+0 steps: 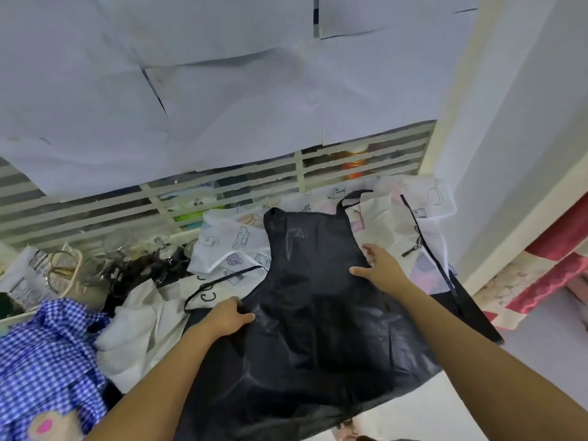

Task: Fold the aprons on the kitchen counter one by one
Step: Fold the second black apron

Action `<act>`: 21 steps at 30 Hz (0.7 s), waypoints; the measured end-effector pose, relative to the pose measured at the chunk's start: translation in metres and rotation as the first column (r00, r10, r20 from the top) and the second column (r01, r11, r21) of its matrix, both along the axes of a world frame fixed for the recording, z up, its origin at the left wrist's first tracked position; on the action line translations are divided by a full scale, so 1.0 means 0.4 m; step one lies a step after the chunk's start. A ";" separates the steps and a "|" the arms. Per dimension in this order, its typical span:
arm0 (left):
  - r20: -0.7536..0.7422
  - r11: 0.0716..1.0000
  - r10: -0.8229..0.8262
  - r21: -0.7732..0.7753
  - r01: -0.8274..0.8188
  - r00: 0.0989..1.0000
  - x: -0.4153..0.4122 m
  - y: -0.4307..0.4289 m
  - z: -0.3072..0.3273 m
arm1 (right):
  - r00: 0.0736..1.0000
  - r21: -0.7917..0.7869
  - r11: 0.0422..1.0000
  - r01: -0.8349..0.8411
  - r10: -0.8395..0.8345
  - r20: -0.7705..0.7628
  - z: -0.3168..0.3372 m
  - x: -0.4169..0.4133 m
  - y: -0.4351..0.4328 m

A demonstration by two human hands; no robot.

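Note:
A shiny black apron (315, 313) lies spread out on the counter, bib pointing away from me, its neck loop at the far end. My left hand (227, 316) holds the apron's left edge at the waist, fingers curled over the cloth. My right hand (380, 265) rests on the right edge of the bib, thumb out and fingers bent over the border. Under the black apron lies a white apron printed with kitchen drawings (410, 224). A blue-and-white checked apron (47, 354) is bunched at the left.
A crumpled white cloth (136, 329) lies between the checked and black aprons. Glass jars and a wire holder (95, 262) crowd the back left. A barred window covered with paper sheets (222, 90) stands behind; a white wall (525, 122) at the right.

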State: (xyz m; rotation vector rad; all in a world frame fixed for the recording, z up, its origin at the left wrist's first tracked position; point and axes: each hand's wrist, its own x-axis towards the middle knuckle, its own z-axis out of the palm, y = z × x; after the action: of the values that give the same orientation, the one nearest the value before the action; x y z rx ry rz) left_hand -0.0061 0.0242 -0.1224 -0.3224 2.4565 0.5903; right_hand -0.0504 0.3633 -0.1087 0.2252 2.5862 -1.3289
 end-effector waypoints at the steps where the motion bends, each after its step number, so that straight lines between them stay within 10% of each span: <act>1: -0.019 1.000 0.025 0.020 -0.024 1.000 -0.034 0.005 0.003 | 0.999 -0.008 1.000 0.023 -0.023 0.029 -0.002 -0.043 -0.005; 9: -0.050 0.879 0.287 0.411 -0.242 0.957 -0.262 0.082 0.068 | 0.956 -0.116 0.993 0.022 0.013 0.294 0.008 -0.266 -0.035; 14: 0.085 0.849 0.277 0.444 -0.286 0.957 -0.333 0.144 0.047 | 0.948 0.077 0.996 -0.037 0.011 0.318 -0.033 -0.311 -0.070; 21: 0.331 0.476 0.425 0.710 -0.519 0.843 -0.399 0.148 0.073 | 0.928 -0.277 0.959 0.059 0.050 0.370 -0.029 -0.358 -0.041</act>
State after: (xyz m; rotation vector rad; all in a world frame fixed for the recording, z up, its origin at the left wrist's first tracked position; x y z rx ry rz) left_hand -0.1657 0.0835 -0.0932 -0.6479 1.7204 1.7630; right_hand -0.1936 0.3470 -0.1204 0.3911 2.0564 -1.4742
